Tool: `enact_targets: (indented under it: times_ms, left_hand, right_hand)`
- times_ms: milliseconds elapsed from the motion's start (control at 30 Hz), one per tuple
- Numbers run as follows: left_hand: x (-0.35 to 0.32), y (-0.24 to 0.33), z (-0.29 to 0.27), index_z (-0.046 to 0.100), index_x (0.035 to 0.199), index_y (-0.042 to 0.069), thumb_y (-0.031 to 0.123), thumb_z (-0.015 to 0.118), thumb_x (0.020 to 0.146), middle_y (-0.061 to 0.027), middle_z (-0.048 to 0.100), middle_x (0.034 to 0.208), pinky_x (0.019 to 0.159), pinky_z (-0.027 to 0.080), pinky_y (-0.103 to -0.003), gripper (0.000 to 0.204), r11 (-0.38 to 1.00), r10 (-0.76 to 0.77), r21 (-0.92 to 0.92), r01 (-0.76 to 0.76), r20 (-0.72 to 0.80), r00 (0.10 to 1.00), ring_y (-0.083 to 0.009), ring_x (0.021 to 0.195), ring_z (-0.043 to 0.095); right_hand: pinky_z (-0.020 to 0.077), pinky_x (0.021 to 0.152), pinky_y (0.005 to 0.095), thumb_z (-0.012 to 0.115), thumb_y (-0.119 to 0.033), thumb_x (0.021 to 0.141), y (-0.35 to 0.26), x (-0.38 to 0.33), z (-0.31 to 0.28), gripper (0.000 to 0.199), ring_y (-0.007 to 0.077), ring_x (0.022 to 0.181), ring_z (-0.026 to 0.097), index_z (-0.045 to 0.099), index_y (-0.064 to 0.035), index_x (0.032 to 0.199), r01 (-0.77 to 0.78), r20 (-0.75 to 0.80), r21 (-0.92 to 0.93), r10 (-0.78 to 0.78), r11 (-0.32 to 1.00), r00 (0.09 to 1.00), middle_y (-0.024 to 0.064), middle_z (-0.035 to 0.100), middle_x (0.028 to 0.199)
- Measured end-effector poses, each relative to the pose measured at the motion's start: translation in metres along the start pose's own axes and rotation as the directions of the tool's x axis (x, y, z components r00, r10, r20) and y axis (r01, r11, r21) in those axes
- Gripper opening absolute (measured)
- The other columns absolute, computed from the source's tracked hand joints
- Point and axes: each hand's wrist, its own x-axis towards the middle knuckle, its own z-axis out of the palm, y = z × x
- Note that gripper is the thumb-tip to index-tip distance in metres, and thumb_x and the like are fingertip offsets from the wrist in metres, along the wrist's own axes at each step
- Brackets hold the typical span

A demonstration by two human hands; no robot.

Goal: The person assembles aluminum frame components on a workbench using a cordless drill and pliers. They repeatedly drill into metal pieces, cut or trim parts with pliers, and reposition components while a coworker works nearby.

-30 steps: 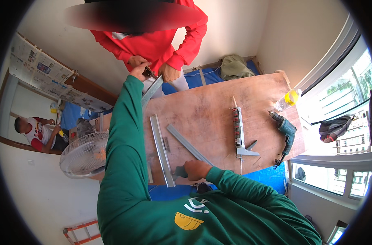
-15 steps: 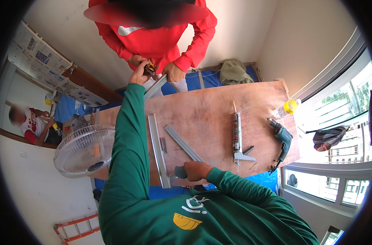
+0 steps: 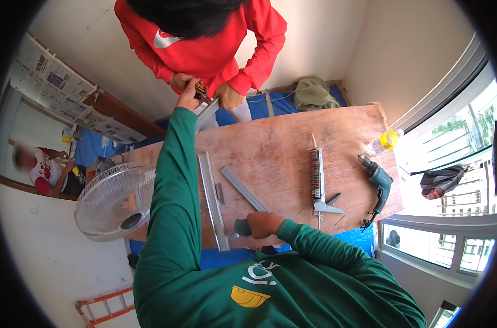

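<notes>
Reaching over the table's far side, my left hand (image 3: 188, 98) is closed on a small yellow-and-dark tool (image 3: 203, 94); its exact kind is unclear. Both hands of a person in red are close by, one beside mine and the other (image 3: 229, 97) on the end of a metal channel (image 3: 207, 113). My right hand (image 3: 264, 224) is wrapped round a dark grey, round-ended object (image 3: 241, 227) at the near edge. Beside it lie a long aluminium channel (image 3: 212, 197), a shorter grey metal strip (image 3: 243, 188) and a small dark flat piece (image 3: 220, 193).
On the wooden tabletop (image 3: 276, 153) lie a caulking gun (image 3: 317, 177), a teal power drill (image 3: 378, 181) and a clear bottle with a yellow label (image 3: 385, 142). A fan (image 3: 112, 205) stands left. Another person (image 3: 52, 167) sits beyond the doorway; an orange ladder (image 3: 104, 309) is lower left.
The person in red has bent their head further down and shifted slightly left. Both my hands stay in nearly the same places, with the same things in them.
</notes>
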Motion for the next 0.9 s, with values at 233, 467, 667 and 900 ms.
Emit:
enact_targets:
  times_ms: [233,467,667,900]
  left_hand:
    - [0.002,-0.006,0.0,0.061,0.086,0.012,0.018,0.075,0.095,-0.0049,0.059,0.08,0.064,0.058,-0.041,0.018,0.996,0.02,0.088,-0.015,-0.053,0.998,-0.0287,0.076,0.065]
    - [0.028,-0.016,-0.009,0.061,0.09,0.012,0.016,0.073,0.096,-0.0031,0.058,0.079,0.061,0.058,-0.042,0.013,0.992,0.116,0.059,-0.107,-0.18,0.977,-0.0201,0.069,0.06]
    - [0.024,-0.02,-0.005,0.06,0.089,0.012,0.016,0.072,0.097,-0.0027,0.057,0.079,0.066,0.06,-0.042,0.015,0.993,0.099,0.087,-0.086,-0.161,0.982,-0.0186,0.068,0.058]
    - [0.014,-0.022,-0.002,0.059,0.086,0.012,0.013,0.072,0.094,-0.0029,0.056,0.076,0.068,0.061,-0.041,0.015,0.994,0.072,0.09,-0.055,-0.196,0.978,-0.0189,0.068,0.058]
  right_hand:
    - [0.06,0.092,0.0506,0.072,-0.019,0.08,0.005,0.008,0.0,0.032,0.0445,0.108,0.075,0.08,0.0016,0.103,0.005,0.021,0.0,-0.005,1.0,1.0,0.0283,0.077,0.112]
    - [0.0601,0.093,0.0502,0.071,-0.019,0.08,0.008,0.006,-0.005,0.033,0.045,0.108,0.075,0.08,0.0023,0.104,0.018,0.023,0.006,-0.018,1.0,1.0,0.0294,0.077,0.111]
    - [0.0601,0.093,0.0498,0.071,-0.02,0.081,0.007,0.004,-0.007,0.035,0.0448,0.109,0.075,0.079,0.0029,0.105,0.008,0.051,0.014,-0.009,1.0,0.999,0.0295,0.077,0.112]
    - [0.0596,0.093,0.0502,0.071,-0.021,0.082,0.011,0.006,-0.007,0.034,0.0447,0.109,0.074,0.08,0.0022,0.105,0.007,0.041,0.016,-0.008,1.0,0.999,0.0285,0.077,0.112]
